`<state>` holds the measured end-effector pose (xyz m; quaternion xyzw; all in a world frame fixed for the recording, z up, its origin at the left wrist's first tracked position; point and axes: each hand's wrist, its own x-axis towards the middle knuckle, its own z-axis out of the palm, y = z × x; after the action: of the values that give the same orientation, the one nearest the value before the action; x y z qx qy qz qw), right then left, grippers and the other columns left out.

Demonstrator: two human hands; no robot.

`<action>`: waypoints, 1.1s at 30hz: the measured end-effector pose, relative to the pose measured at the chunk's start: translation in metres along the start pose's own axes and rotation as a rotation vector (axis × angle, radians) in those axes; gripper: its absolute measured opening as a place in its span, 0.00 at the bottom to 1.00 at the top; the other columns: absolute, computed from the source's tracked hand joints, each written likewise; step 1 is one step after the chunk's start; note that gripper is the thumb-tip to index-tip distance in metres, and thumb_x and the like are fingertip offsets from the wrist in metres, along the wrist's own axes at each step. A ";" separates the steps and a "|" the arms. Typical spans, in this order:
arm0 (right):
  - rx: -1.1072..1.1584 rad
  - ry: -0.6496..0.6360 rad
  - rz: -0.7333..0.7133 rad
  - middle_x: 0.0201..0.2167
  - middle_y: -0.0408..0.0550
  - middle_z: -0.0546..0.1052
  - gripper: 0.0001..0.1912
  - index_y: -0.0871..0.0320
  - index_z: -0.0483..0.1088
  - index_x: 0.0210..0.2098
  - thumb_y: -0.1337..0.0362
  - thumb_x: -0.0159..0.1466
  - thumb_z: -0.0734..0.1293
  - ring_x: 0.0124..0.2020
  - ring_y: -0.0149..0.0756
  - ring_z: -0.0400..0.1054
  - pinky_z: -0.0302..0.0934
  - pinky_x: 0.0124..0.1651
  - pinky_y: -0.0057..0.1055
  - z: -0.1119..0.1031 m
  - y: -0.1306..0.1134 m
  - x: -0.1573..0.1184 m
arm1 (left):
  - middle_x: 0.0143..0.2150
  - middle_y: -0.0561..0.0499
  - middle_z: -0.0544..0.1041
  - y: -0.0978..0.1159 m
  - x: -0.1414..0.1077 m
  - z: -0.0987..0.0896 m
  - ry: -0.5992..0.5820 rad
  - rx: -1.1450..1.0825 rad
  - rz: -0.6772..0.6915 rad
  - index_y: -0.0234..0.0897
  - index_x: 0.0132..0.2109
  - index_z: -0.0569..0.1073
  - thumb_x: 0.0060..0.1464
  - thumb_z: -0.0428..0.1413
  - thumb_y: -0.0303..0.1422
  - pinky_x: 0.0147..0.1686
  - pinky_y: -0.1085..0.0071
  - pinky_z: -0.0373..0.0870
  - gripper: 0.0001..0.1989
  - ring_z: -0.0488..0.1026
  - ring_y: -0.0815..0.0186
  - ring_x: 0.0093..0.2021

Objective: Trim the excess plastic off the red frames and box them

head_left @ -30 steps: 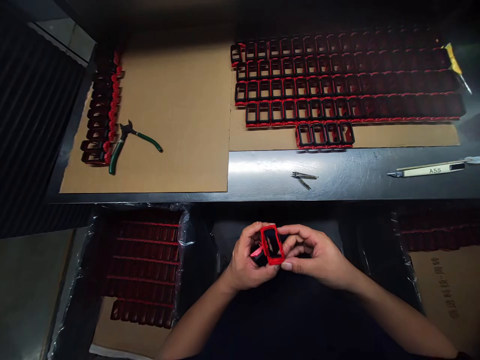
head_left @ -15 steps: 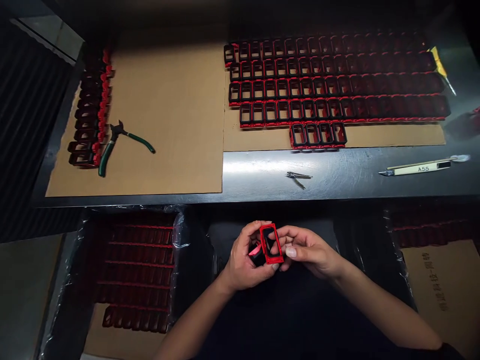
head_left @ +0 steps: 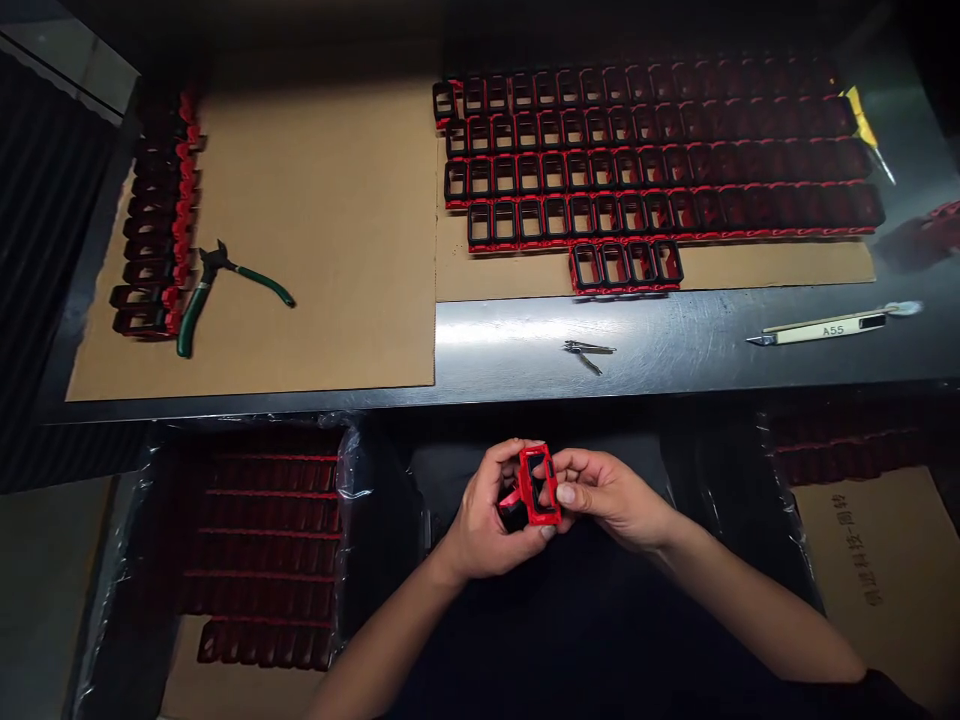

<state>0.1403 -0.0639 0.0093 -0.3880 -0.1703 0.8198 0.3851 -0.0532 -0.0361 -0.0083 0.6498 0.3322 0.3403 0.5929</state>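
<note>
A small red and black frame (head_left: pixel 553 512) is held up over my lap, its rectangular opening facing the camera. My left hand (head_left: pixel 481 520) wraps round its left side and lower edge, with a black part showing inside the palm. On the frame's right side, my right hand (head_left: pixel 600 497) has its thumb on the rim and its fingers at the opening; some fingertips are hidden behind it. Beyond the hands, small metal nippers (head_left: pixel 589 352) lie on the metal table (head_left: pixel 495 350).
Rows of red and black frames (head_left: pixel 555 220) stand on cardboard at the back right. Green-handled pliers (head_left: pixel 196 310) lie on the left cardboard (head_left: pixel 337 250). A knife (head_left: pixel 825 328) is at right. Lined bins (head_left: pixel 352 480) with more frames flank my lap.
My right thumb has shifted left onto the frame's rim. The frame has turned slightly in my left hand. The table's contents appear a little farther left as the view moved.
</note>
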 end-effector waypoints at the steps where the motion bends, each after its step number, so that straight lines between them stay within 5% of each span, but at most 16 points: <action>1: 0.001 0.003 -0.001 0.31 0.44 0.79 0.18 0.60 0.77 0.40 0.55 0.57 0.78 0.29 0.28 0.74 0.70 0.32 0.22 0.000 0.000 0.000 | 0.60 0.38 0.72 0.001 0.000 0.000 0.003 -0.003 0.003 0.42 0.65 0.59 0.52 0.66 0.38 0.54 0.57 0.76 0.37 0.77 0.53 0.55; 9: 0.043 -0.026 -0.011 0.36 0.47 0.81 0.22 0.59 0.77 0.46 0.55 0.56 0.79 0.28 0.28 0.75 0.71 0.32 0.24 -0.003 -0.001 -0.002 | 0.62 0.38 0.71 0.010 0.001 0.000 0.025 0.169 0.053 0.40 0.65 0.60 0.48 0.64 0.27 0.57 0.55 0.74 0.38 0.74 0.52 0.60; 33: 0.074 -0.050 0.057 0.36 0.50 0.81 0.22 0.61 0.75 0.45 0.54 0.58 0.77 0.31 0.31 0.76 0.70 0.36 0.26 -0.004 -0.001 -0.004 | 0.57 0.38 0.75 0.015 0.006 -0.003 0.005 0.281 0.096 0.40 0.64 0.59 0.50 0.65 0.34 0.52 0.57 0.77 0.37 0.77 0.53 0.53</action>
<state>0.1452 -0.0666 0.0088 -0.3575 -0.1383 0.8456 0.3715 -0.0523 -0.0307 0.0076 0.7405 0.3467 0.3201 0.4785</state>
